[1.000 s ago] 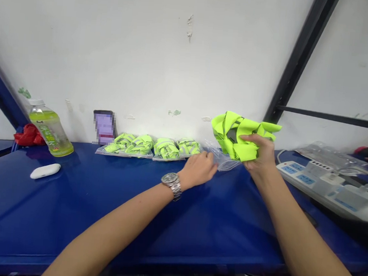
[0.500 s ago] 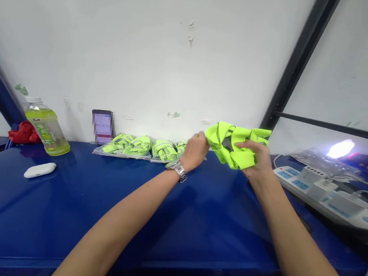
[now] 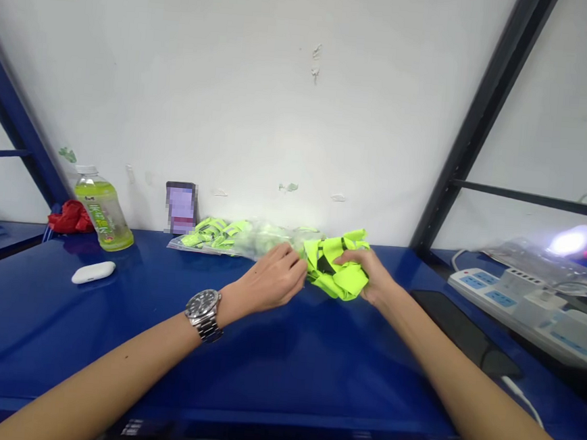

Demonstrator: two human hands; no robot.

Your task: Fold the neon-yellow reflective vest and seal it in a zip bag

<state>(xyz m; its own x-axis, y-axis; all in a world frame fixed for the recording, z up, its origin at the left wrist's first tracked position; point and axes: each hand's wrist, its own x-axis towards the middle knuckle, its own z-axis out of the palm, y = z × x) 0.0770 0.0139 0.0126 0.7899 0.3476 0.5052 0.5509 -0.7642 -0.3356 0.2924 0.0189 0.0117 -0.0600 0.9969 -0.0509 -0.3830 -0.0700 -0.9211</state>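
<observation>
No legible text anywhere

Small packing station in a workshop or stockroom, set up on metal racking.

The worktop is a blue shelf board (image 3: 312, 370) of a steel rack: black upright (image 3: 479, 119) at its back right, blue brace (image 3: 11, 116) at its back left, scuffed white wall (image 3: 283, 97) right behind it. Along the board's back edge is a row of bagged neon vests (image 3: 211, 234), with a loose vest (image 3: 337, 271) just in front of the row. Power strips (image 3: 520, 306) with plugs sit off the board's right end. Personal items sit on the board's left part: drink bottle (image 3: 102, 208), propped phone (image 3: 180, 208), white earbud case (image 3: 93, 272), red cloth (image 3: 71, 217).
</observation>
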